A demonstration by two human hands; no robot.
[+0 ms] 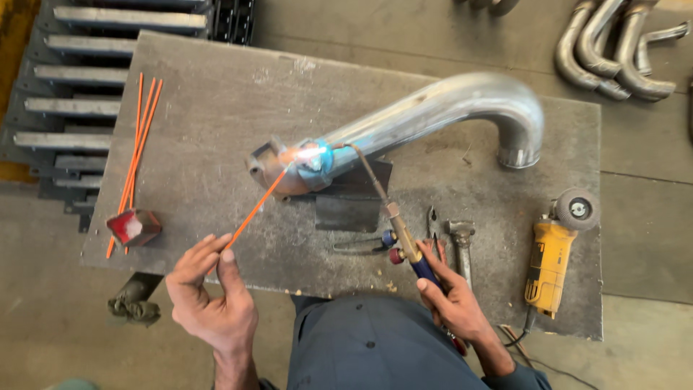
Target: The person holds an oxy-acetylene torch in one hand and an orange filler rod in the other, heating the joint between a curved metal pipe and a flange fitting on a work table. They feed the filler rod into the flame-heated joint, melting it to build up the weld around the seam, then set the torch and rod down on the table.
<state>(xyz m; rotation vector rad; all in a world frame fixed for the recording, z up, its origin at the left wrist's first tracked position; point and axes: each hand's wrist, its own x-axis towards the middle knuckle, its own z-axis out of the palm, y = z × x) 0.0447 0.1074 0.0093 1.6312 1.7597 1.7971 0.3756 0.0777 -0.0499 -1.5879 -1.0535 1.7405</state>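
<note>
A bent steel pipe [447, 105] with a flange [271, 162] at its left end lies on the steel worktable [216, 101]. My right hand [451, 300] grips a gas torch [401, 235] whose flame [312, 153] glows at the joint between pipe and flange. My left hand [209, 289] pinches an orange filler rod [256, 206] between thumb and fingers, with its tip at the glowing joint.
Several spare orange rods [137, 152] and a small red flux tin [135, 226] lie at the table's left. Pliers [433, 224], a hammer [460, 242] and a yellow angle grinder [552, 253] lie at right. More bent pipes [613, 50] rest on the floor.
</note>
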